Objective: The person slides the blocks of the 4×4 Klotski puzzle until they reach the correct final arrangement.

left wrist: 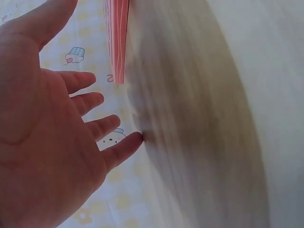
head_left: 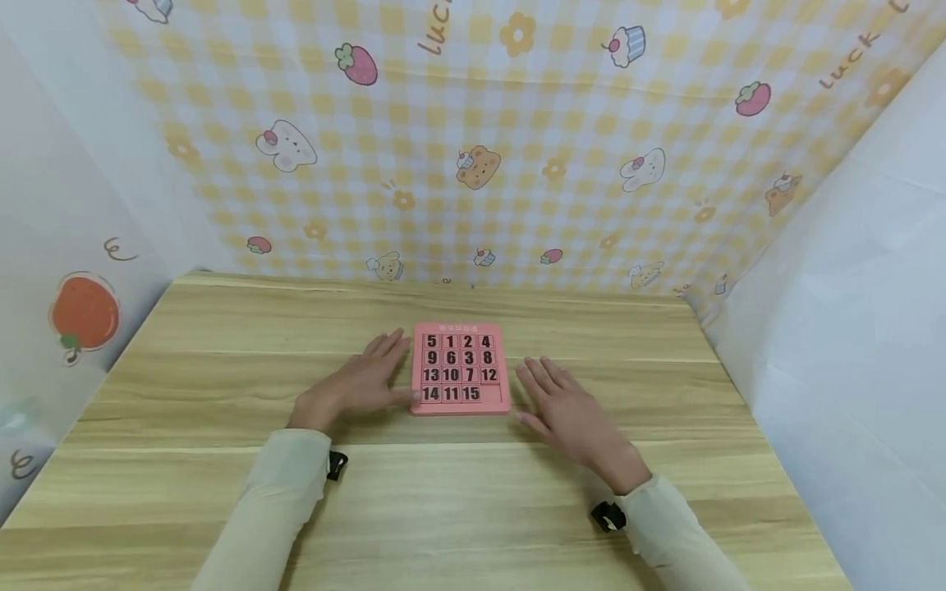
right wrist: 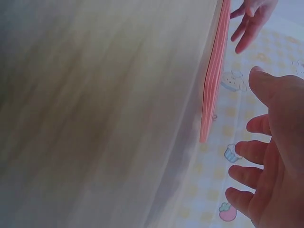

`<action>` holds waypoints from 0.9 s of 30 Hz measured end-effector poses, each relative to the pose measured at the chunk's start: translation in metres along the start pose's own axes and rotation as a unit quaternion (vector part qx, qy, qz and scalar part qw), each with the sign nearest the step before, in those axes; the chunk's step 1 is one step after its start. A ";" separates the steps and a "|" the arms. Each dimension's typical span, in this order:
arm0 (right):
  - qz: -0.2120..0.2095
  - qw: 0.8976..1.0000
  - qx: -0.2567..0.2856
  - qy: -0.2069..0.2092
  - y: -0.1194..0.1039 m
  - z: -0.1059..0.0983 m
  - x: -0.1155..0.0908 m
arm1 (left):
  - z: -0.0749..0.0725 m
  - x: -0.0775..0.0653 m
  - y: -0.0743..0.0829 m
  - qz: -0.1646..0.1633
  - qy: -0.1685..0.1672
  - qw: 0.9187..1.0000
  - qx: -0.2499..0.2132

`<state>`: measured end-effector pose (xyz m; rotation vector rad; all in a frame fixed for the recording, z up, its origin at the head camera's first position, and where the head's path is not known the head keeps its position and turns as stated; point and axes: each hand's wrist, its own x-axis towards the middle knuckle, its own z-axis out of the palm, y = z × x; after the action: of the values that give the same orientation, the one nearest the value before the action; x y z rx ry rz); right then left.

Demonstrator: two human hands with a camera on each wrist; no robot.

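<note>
A pink sliding number puzzle (head_left: 461, 410) lies flat on the wooden table, its numbered tiles facing up and a gap at the lower right corner. My left hand (head_left: 362, 382) is at the puzzle's left side with fingers extended, the thumb at or very near its lower left edge. On the other side my right hand (head_left: 572, 414) is spread a little apart from the puzzle's right edge, holding nothing. In the left wrist view the puzzle's ridged side (left wrist: 118, 42) shows beyond the left palm (left wrist: 47, 137). The right wrist view shows that side edge (right wrist: 214, 80) beside the right fingers (right wrist: 249, 175).
The wooden table (head_left: 414, 509) extends around the puzzle. Behind it hangs a yellow checked cloth (head_left: 443, 107) with cartoon prints. White sheets flank the table, the left one (head_left: 66, 205) printed with an orange fruit. Black straps (head_left: 609, 517) sit at both wrists.
</note>
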<state>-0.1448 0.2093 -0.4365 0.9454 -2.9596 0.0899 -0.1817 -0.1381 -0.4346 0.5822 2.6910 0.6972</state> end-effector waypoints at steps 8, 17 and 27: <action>-0.015 1.000 -0.001 -0.006 -0.012 0.004 0.008 | 0.004 0.010 -0.001 -0.001 -0.008 1.000 -0.021; -0.030 0.999 -0.001 -0.024 -0.021 0.007 0.017 | 0.005 0.016 0.000 -0.008 -0.035 0.999 -0.038; -0.060 0.997 0.000 -0.046 -0.027 0.004 0.028 | 0.006 0.019 0.002 -0.011 -0.042 0.998 -0.038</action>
<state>-0.1516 0.1710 -0.4383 1.1547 -2.9763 0.0451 -0.1952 -0.1258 -0.4417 0.5489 2.5765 0.7488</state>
